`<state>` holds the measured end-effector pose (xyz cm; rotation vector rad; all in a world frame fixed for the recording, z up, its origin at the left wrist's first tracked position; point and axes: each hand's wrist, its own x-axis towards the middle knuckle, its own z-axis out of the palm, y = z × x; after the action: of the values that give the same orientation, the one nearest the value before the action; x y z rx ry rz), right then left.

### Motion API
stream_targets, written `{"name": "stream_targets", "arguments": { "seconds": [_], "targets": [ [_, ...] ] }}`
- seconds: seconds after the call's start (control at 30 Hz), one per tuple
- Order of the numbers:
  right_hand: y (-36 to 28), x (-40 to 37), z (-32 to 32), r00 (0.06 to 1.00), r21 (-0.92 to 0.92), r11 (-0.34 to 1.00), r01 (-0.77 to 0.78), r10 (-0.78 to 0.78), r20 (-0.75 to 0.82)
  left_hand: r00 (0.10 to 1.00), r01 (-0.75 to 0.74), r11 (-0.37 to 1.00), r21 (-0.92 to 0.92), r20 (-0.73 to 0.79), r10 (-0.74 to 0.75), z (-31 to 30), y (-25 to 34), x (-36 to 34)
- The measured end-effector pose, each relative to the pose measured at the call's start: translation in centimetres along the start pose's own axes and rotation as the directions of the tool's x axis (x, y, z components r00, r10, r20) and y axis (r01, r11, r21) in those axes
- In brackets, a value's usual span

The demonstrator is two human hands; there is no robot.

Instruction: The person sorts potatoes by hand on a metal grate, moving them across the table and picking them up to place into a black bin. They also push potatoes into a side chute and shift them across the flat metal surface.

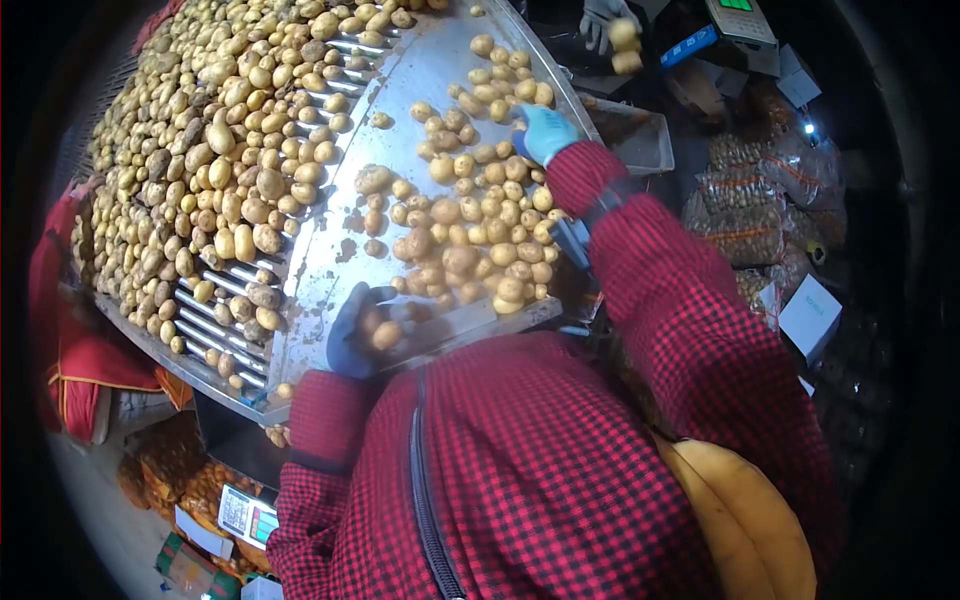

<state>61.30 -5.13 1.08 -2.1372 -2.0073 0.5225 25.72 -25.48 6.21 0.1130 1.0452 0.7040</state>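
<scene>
Beside the slatted grate (pixel 225 331), potatoes (pixel 460 260) crowd the left hand (pixel 350 332), curved open at one, and right hand (pixel 547 132), its grip unclear.

The left hand (pixel 352 332) is smeared by motion, and whether its fingers grip the blurred potato (pixel 386 336) beside them cannot be told. The right hand (pixel 545 132) hides its own palm and anything under it. A co-worker's grey glove (pixel 602 22) is cut off at the top edge; the potatoes (pixel 625 48) next to it are blurred. Lettering on the white box (pixel 810 317) is too small to read.
</scene>
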Motion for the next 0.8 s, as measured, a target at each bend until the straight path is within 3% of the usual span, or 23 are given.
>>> {"name": "stream_targets", "arguments": {
  "seconds": [0.07,0.1,0.13,0.2,0.23,0.27,0.3,0.37,0.4,0.43,0.47,0.5,0.57,0.6,0.73,0.8],
  "targets": [
    [0.2,-2.5,-0.3,0.991,0.198,0.978,0.07,-0.045,-0.13,0.993,0.026,0.999,-0.037,0.114,-0.022,-1.3,-0.8,0.1],
    [-1.1,-4.5,0.0,0.999,0.519,0.854,0.039,-0.027,-0.032,0.984,0.052,0.997,-0.05,0.171,-0.043,-1.8,-1.3,0.2],
    [-2.9,-7.1,0.2,0.997,0.778,0.628,-0.028,-0.036,0.064,0.974,0.089,0.991,-0.097,0.216,-0.066,-1.6,-1.6,0.1],
    [-6.1,-12.4,-0.2,0.912,0.942,0.216,-0.257,-0.266,0.311,0.949,0.146,0.971,-0.188,0.304,-0.084,-1.4,-1.9,0.1],
    [-8.9,-14.6,-1.6,0.894,0.87,0.472,-0.142,-0.316,0.317,0.853,0.258,0.903,-0.345,0.52,-0.045,-2.3,-2.4,1.1],
    [-11.0,-15.9,-2.6,0.871,0.73,0.684,-0.001,-0.358,0.336,0.915,0.082,0.968,-0.238,0.404,0.022,-3.2,-3.9,2.5],
    [-10.7,-16.4,-1.0,0.907,0.594,0.782,0.188,-0.371,0.201,0.95,-0.087,0.991,-0.104,0.291,0.114,-4.0,-5.9,3.8],
    [-9.8,-16.7,3.5,0.879,0.192,0.858,0.476,-0.473,-0.063,0.955,-0.182,0.983,-0.026,0.232,0.183,-3.9,-5.4,3.2],
    [-10.7,-16.6,3.4,0.859,0.097,0.856,0.508,-0.512,0.013,0.955,-0.226,0.974,0.017,0.201,0.218,-3.7,-5.1,2.9],
    [-11.6,-16.8,3.2,0.838,0.003,0.842,0.539,-0.537,0.095,0.994,0.014,0.941,-0.338,0.111,0.025,-3.7,-4.5,2.5],
    [-12.2,-16.9,3.0,0.815,-0.091,0.815,0.572,-0.551,0.178,0.978,0.204,0.724,-0.659,0.099,-0.186,-3.5,-3.9,2.0],
    [-12.4,-16.5,4.9,0.814,-0.208,0.788,0.58,-0.554,0.174,0.975,0.207,0.709,-0.674,0.085,-0.204,-2.0,-3.1,1.0],
    [-13.8,-15.1,5.9,0.825,-0.274,0.779,0.564,-0.525,0.209,0.969,0.246,0.696,-0.675,0.195,-0.153,-3.4,-3.2,0.2],
    [-14.5,-14.4,6.5,0.833,-0.304,0.776,0.553,-0.507,0.223,0.973,0.228,0.727,-0.648,0.178,-0.146,-3.9,-3.1,-0.3],
    [-15.4,-8.7,7.4,0.882,-0.162,0.883,0.44,-0.391,0.263,0.981,0.165,0.801,-0.575,0.181,-0.073,-6.1,-3.0,-2.8],
    [-15.2,-7.9,4.9,0.937,0.216,0.94,0.264,-0.303,0.175,0.976,0.104,0.811,-0.575,0.215,0.027,-6.9,-3.0,-4.4]
  ]
}}
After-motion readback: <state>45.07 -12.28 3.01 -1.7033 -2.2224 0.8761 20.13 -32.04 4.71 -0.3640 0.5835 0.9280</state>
